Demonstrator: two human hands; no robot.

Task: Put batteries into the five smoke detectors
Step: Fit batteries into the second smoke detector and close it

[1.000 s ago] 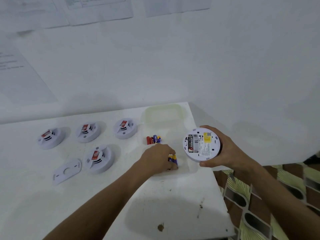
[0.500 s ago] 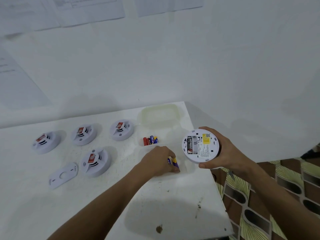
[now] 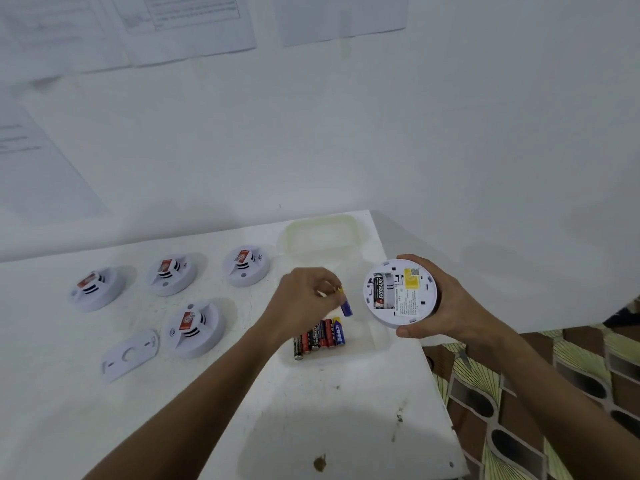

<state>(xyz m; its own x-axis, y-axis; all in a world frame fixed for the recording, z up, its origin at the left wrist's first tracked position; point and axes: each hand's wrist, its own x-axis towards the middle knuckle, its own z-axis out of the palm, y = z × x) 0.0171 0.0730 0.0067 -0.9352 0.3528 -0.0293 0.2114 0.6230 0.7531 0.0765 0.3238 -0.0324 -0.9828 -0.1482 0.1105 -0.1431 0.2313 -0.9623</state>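
My right hand point(image 3: 446, 299) holds a white smoke detector point(image 3: 400, 293) back side up off the table's right edge; one black battery sits in its open compartment. My left hand point(image 3: 304, 299) pinches a blue and yellow battery point(image 3: 345, 304) just left of that detector, above the table. Below it several batteries point(image 3: 320, 337) lie side by side in a clear shallow tray point(image 3: 363, 337). Four more white detectors rest on the table: three in a back row point(image 3: 97, 289), point(image 3: 172, 274), point(image 3: 246, 266) and one nearer point(image 3: 194, 329).
A white mounting plate point(image 3: 130, 355) lies on the white table point(image 3: 173, 410) left of the near detector. The clear tray's lid point(image 3: 322, 233) stands open at the back corner. The table's right edge drops to a patterned floor point(image 3: 519, 393). A white wall with papers rises behind.
My left hand has lifted off the table with the blue and yellow battery, uncovering the row of batteries in the tray. The detector in my right hand stays about where it was.
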